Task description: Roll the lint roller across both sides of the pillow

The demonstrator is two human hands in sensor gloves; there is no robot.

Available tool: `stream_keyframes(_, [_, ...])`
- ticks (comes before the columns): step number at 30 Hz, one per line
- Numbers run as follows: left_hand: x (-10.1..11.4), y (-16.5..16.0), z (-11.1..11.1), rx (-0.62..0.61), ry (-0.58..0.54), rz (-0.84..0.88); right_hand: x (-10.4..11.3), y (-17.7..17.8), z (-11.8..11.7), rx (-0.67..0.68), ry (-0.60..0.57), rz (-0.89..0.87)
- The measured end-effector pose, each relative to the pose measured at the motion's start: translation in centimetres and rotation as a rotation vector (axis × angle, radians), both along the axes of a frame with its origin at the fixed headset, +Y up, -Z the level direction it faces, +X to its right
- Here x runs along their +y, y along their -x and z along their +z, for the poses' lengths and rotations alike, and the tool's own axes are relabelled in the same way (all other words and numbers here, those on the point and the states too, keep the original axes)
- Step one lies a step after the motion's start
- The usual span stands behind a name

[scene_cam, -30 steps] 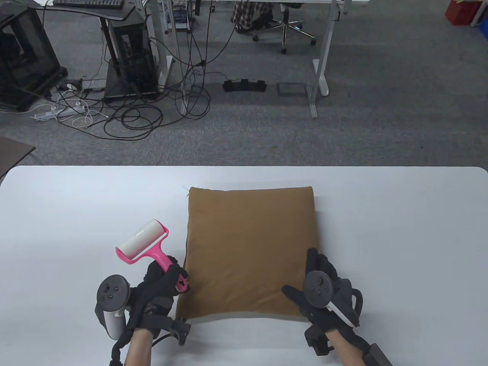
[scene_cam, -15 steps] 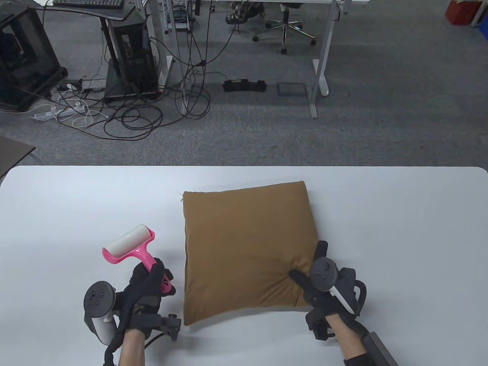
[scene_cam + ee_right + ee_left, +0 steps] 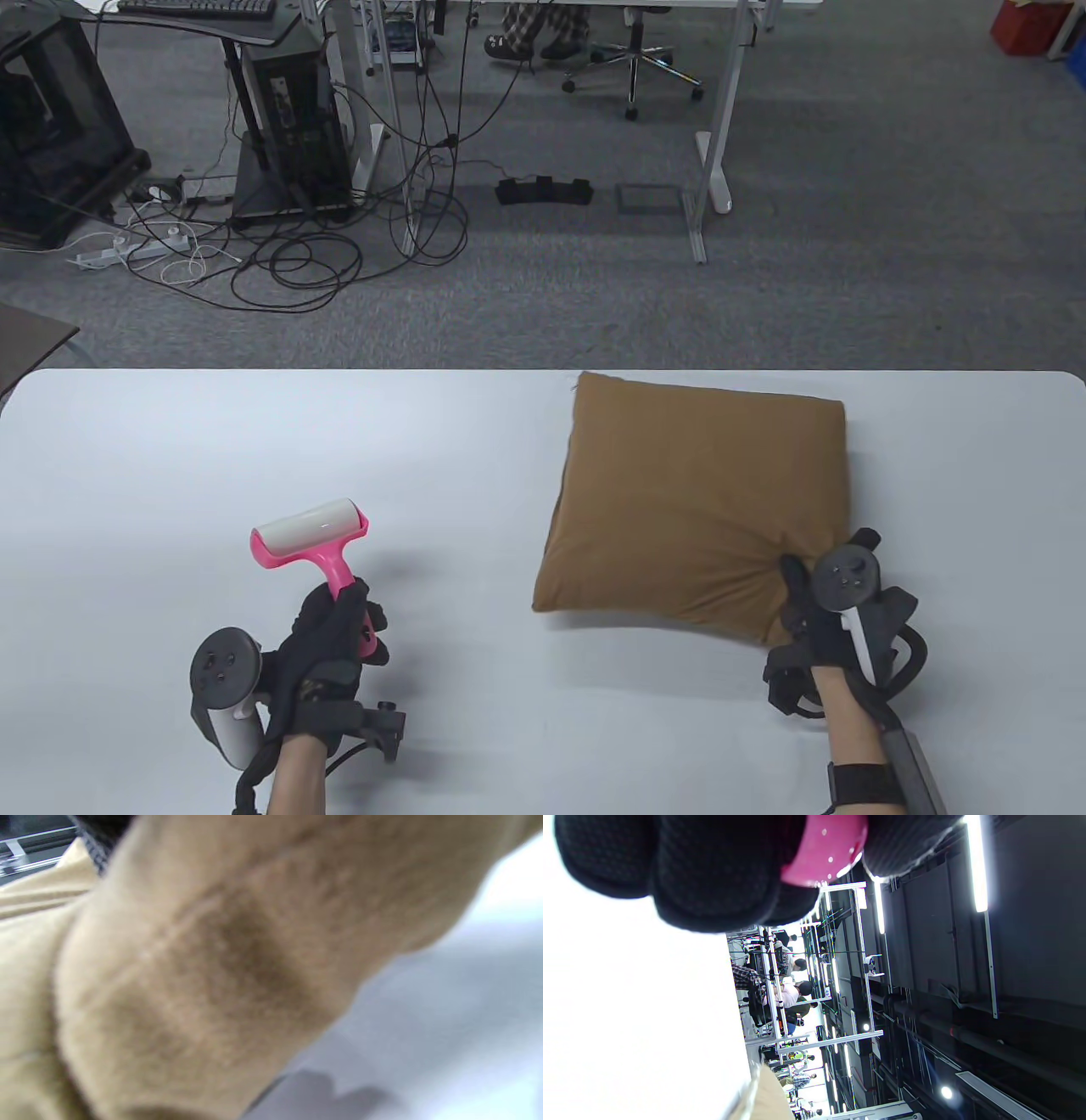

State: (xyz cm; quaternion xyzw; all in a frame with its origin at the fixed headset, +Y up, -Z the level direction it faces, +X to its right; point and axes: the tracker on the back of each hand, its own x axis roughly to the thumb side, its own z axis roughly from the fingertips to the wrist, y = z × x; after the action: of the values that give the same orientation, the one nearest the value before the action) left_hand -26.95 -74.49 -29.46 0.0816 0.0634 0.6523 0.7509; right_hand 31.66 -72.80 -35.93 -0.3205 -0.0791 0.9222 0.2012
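**Pillow gripped by its corner, roller held clear**

Toward the lower right of the table view, the right hand (image 3: 836,607) in its black sensor glove bunches the near right corner of the square tan-brown fabric pillow (image 3: 696,501); creases fan out from the grip, and the fingers look closed into the fabric. The right wrist view shows only blurred tan cloth close to the lens, so how each finger lies there I cannot tell. The pillow sits on the right half of the white table (image 3: 170,441), its far edge near the table's back edge. A shadow under its lower left edge suggests that side is lifted, though I cannot be sure.

At lower left of that view, the left hand (image 3: 331,654) wraps its fingers around the handle of the pink plastic lint roller with a white sticky drum (image 3: 310,535), held up and well apart from the pillow. The left wrist view shows gloved fingertips pressed together around pink plastic.

Judging from this, the step in hand is turning or repositioning the pillow for rolling. To do it well, the corner grip should stay firm while the pillow swings over, then the cloth should be laid flat and the puckers smoothed out. Holding one edge down would keep the sticky drum from dragging the fabric along.
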Motion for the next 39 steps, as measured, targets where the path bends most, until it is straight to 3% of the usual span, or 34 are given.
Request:
stream_keyframes(5, [0.1,0.0,-0.1,-0.004,0.003,-0.003,-0.9,-3.3,-0.4,-0.133,-0.038,-0.146])
stream_keyframes(12, [-0.7,0.8,-0.3,0.015,0.052,0.014,-0.1,-2.5,0.1,-0.069,-0.046,-0.144])
stream_keyframes(17, [-1.0,2.5,-0.5,0.1,0.131,-0.008,2.9,2.7,1.5,0.149,-0.136,0.031])
stream_keyframes(19, [-1.0,3.4,-0.5,0.145,0.179,-0.037,3.7,6.4,2.2,0.269,-0.155,0.088])
stream_keyframes(23, [-1.4,5.1,-0.6,0.181,0.249,-0.099,3.6,12.3,3.0,0.444,-0.148,0.108])
stream_keyframes(28, [-1.9,6.6,-0.6,0.252,0.365,-0.228,1.6,17.5,3.9,0.623,-0.086,0.128])
stream_keyframes(32, [-1.8,7.1,-0.5,0.289,0.434,-0.324,0.3,18.2,4.8,0.693,-0.028,0.191])
stream_keyframes(39, [-1.5,7.2,-0.6,0.377,0.477,-0.551,0.0,18.0,5.1,0.704,0.007,0.142])
